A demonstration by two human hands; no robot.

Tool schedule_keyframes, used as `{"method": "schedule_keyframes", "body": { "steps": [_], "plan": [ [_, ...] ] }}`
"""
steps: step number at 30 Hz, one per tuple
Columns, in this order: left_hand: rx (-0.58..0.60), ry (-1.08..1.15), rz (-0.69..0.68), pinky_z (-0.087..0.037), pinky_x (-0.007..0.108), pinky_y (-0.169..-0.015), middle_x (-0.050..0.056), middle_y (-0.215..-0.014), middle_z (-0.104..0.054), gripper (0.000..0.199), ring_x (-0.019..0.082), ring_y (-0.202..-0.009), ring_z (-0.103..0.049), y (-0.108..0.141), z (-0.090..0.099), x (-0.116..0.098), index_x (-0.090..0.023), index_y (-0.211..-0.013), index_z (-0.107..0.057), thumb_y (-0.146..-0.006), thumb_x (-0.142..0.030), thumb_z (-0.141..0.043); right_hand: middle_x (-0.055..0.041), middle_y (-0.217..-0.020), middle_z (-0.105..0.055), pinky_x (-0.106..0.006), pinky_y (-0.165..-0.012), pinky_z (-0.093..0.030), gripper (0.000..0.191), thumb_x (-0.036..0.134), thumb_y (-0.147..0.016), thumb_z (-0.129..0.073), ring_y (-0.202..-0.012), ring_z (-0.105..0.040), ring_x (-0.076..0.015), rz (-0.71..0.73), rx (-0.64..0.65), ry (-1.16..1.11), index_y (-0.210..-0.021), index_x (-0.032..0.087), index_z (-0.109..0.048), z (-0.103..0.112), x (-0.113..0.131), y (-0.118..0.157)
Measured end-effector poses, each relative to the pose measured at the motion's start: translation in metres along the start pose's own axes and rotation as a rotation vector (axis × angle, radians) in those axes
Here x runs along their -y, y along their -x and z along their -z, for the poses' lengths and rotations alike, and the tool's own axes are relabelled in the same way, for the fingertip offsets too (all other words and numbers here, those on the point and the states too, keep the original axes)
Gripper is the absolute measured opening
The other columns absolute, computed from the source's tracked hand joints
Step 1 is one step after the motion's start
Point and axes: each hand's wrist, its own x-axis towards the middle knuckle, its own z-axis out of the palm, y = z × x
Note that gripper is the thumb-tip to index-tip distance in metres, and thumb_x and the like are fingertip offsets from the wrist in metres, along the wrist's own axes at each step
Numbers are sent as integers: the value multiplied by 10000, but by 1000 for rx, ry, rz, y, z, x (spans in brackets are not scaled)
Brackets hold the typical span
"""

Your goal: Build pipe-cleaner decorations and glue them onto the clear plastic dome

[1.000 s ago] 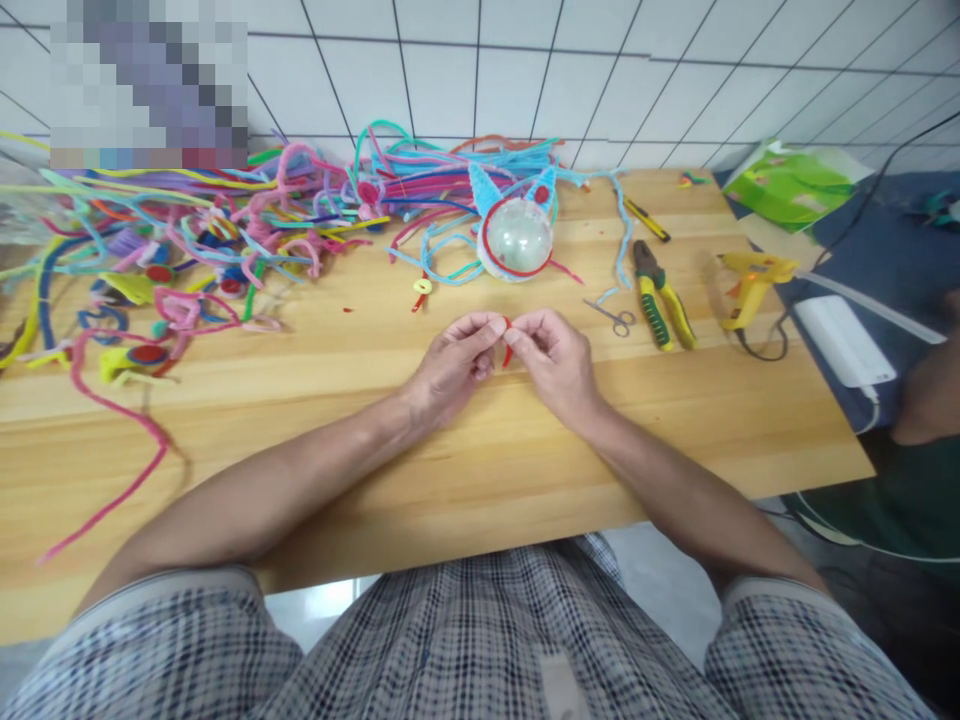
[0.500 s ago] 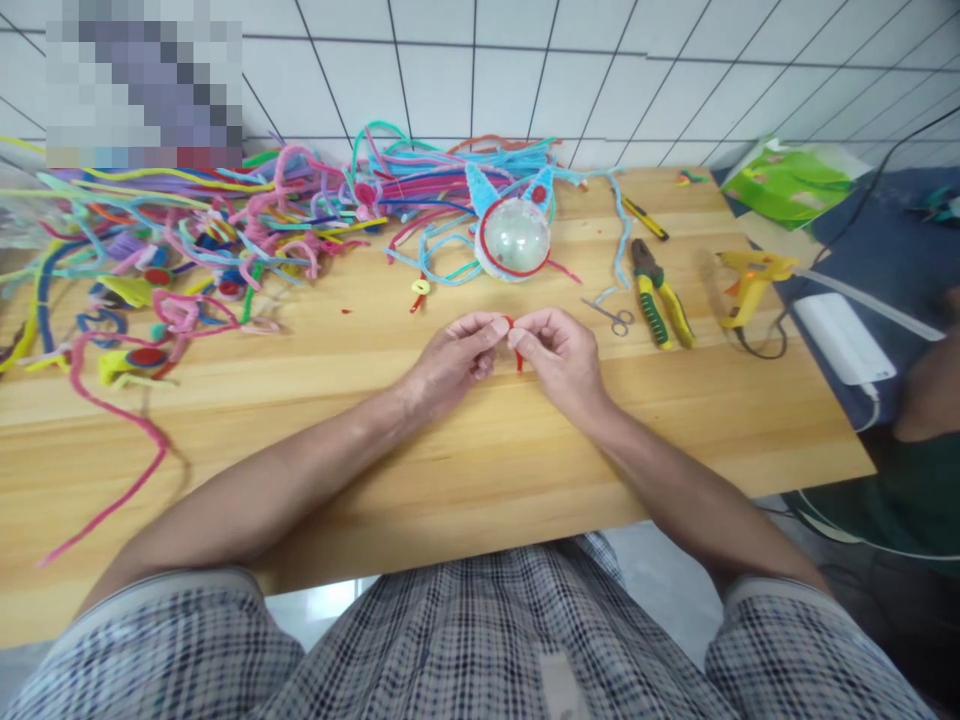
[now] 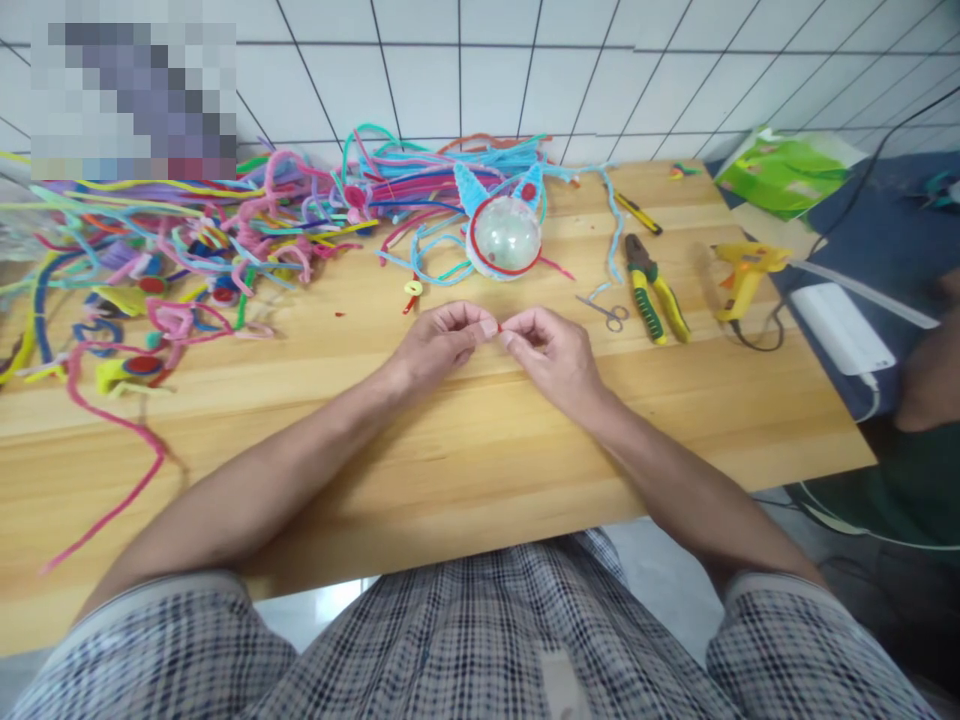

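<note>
Fingertip to fingertip, my left hand (image 3: 448, 342) and my right hand (image 3: 550, 352) pinch a short piece of red pipe cleaner (image 3: 501, 327) above the table's middle. Only a speck of red shows between the fingers; the rest is hidden. Just beyond them stands a clear dome (image 3: 507, 236) with a red rim and blue fuzzy pointed ears. Left of it lies a small yellow ring (image 3: 412, 288) with a red strip. To my right hand's right are small scissors (image 3: 606, 312) and green-and-yellow pliers (image 3: 654, 290).
Many coloured pipe cleaners (image 3: 217, 225) heap along the back left, one long pink pipe cleaner (image 3: 159, 455) trailing forward. A utility knife (image 3: 637, 212), a yellow glue gun (image 3: 746, 275), a white power block (image 3: 844, 330) and a green packet (image 3: 787, 175) lie rightward. A person's arm (image 3: 930, 385) shows at right.
The red pipe cleaner's end that hung below my right fingers no longer shows. My hands stay pinched together, shifted slightly, and the whole view has moved a little.
</note>
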Motion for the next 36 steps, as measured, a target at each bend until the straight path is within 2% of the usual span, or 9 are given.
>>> {"method": "schedule_keyframes", "body": {
  "steps": [3,8,13,16,20,25,28,32,36],
  "plan": [
    [-51,175,85,-264,216,-450,-33,-642,-635,421,47,-469,-402,5,-11,1,-171,-749,-749,-636,-417,-1072,-23,-835,-774,-346,-744,-526,158,378,-950,-711,-725,-647,-177,48,-41,22,-851,255,-712,-5,1,2],
    [-179,319,165,-298,187,-456,-48,-660,-628,310,38,-481,-405,13,-25,7,-167,-779,-730,-747,-285,-1014,4,-769,-733,-326,-700,-505,177,383,-934,-720,-670,-592,-153,-18,-53,-30,-828,247,-683,-12,0,3],
    [-161,333,149,-309,182,-459,-74,-599,-533,365,50,-493,-400,13,-24,12,-174,-808,-735,-710,-346,-1042,16,-731,-691,-317,-671,-465,204,402,-919,-729,-654,-554,-140,-62,-74,-76,-812,238,-676,-12,2,3],
    [-80,253,90,-290,194,-455,-74,-564,-498,438,57,-478,-391,8,-17,11,-177,-801,-738,-691,-474,-1039,31,-701,-649,-307,-636,-437,222,429,-903,-747,-626,-517,-128,-100,-74,-152,-824,232,-681,-9,1,2],
    [-10,52,-16,-282,222,-465,-5,-779,-698,496,49,-498,-426,-2,0,2,-174,-890,-781,-767,-616,-968,49,-668,-609,-297,-618,-415,225,434,-862,-765,-602,-479,-114,-132,-76,-182,-824,227,-685,-4,-4,-2],
    [77,-258,-120,-398,234,-607,-1,-790,-725,486,90,-639,-525,-9,16,-6,-167,-903,-799,-722,-569,-1004,22,-711,-674,-295,-608,-407,202,420,-852,-748,-626,-535,-128,-98,-27,-129,-815,229,-691,-1,-4,-3],
    [98,-334,-146,-414,251,-660,0,-757,-715,460,108,-678,-547,-9,17,-5,-162,-844,-789,-737,-566,-983,8,-735,-707,-303,-631,-435,189,411,-851,-743,-655,-584,-144,-74,-5,-98,-809,232,-695,-1,-2,-2],
    [23,-183,-130,-338,245,-569,-42,-644,-604,487,82,-579,-433,-4,5,5,-172,-802,-754,-701,-575,-1009,18,-717,-684,-306,-639,-448,209,419,-868,-748,-633,-558,-134,-90,-6,-130,-801,232,-682,-5,-1,-1],
    [-125,74,-65,-247,241,-480,-66,-607,-537,565,66,-496,-357,2,-11,21,-191,-826,-731,-625,-623,-1035,26,-682,-654,-299,-635,-461,275,476,-863,-789,-638,-557,-137,-147,-14,-221,-800,235,-671,-12,-3,-1]
  ]
}}
